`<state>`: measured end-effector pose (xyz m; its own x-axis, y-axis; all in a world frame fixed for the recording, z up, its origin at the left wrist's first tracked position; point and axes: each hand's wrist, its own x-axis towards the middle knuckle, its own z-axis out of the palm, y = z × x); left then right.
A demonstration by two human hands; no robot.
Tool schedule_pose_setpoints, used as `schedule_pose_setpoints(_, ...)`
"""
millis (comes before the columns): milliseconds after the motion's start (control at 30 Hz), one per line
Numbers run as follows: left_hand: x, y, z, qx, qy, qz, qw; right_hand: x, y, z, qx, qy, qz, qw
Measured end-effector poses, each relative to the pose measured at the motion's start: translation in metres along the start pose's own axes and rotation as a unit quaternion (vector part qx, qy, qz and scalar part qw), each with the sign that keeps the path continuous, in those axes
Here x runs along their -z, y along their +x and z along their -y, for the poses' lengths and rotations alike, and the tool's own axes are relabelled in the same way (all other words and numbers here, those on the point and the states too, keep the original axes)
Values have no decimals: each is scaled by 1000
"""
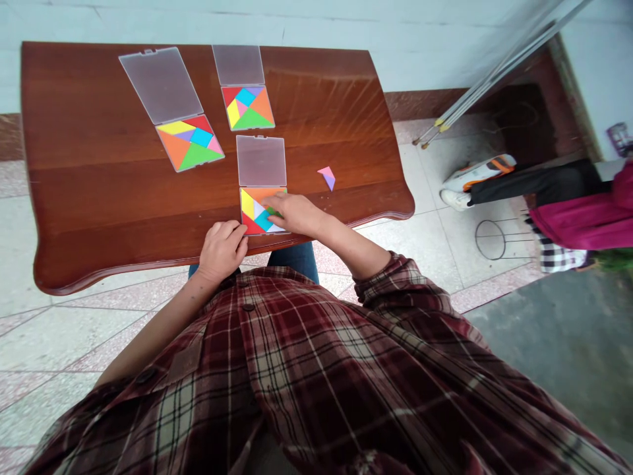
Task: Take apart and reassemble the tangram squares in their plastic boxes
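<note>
The nearest tangram case [262, 161] lies unfolded at the table's front edge, its clear lid away from me. Yellow, orange, red and blue pieces lie in its tray, with pale gaps between them. My left hand [222, 249] has its fingers bent against the tray's lower left corner. Over the tray's right side is my right hand [295, 214], thumb and fingers closed about a green tangram piece [273, 212], which they partly cover. To the right, a pink tangram piece [326, 171] and a purple tangram piece [330, 181] lie loose, touching each other.
Two more unfolded tangram cases, a left one [171, 86] and a back one [237, 66], hold full sets of coloured pieces on the brown table [99, 198]. At the right, a seated person's leg [509, 191], crutches [465, 99] and a wire stand [490, 239] show.
</note>
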<state>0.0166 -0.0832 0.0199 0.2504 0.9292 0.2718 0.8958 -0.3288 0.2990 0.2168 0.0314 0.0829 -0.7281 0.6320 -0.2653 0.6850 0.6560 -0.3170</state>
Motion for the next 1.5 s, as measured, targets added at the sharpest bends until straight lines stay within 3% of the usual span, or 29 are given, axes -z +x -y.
schedule_pose_setpoints(100, 0, 1, 0, 1, -5, -6, 1000, 8, -5, -26, -53, 5, -63, 997)
schedule_pose_setpoints(200, -1, 1, 0, 0, -13, -11, 1000, 15, -11, -73, -175, -36, -133, 975)
schedule_pose_setpoints(333, -1, 1, 1, 3, -21, -9, 1000, 14, -10, -133, -298, -48, -148, 942)
schedule_pose_setpoints(467, 0, 1, 0, 9, -26, -4, 1000, 9, 4, -157, -328, 23, -155, 932)
schedule_pose_setpoints(833, -1, 0, 0, -8, -3, -18, 1000, 10, 21, -173, -291, 78, -150, 942)
schedule_pose_setpoints(1300, -3, -2, 1, -5, -3, -12, 1000, 18, 21, -150, -344, 71, -124, 928)
schedule_pose_setpoints(1500, -3, -2, 1, 2, -23, -4, 1000, 20, 18, -146, -324, 76, -113, 936)
